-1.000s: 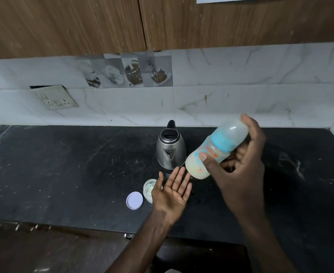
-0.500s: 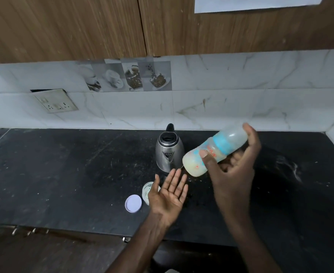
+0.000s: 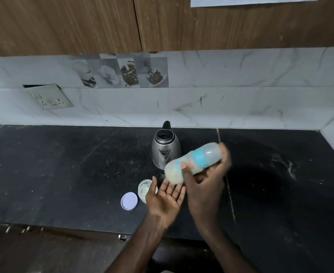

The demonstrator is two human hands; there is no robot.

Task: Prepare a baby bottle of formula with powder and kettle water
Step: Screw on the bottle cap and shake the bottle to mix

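The bottle [image 3: 193,163] and the right hand [image 3: 205,186] holding it are blurry — the print can't be read. The left hand [image 3: 165,198] hides part of the little tub [image 3: 143,189]. The white paper [image 3: 251,1] is cut off at the top edge.

On the black stone bench [image 3: 63,174], the steel electric kettle [image 3: 165,152] stands near the back edge, about midway along it. Before the kettle and slightly left sits the small round uncovered tub [image 3: 143,189]. The flat round lilac lid [image 3: 129,201] lies just beside the tub on its left, nearer the front edge. The right hand [image 3: 205,186] holds the clear plastic baby bottle [image 3: 193,163] tilted above the bench, just right of the kettle. The left hand [image 3: 166,198] lies palm up under the bottle's lower end, right of the tub. The cream switch plate [image 3: 50,96] sits on the wall behind the bench's left part.
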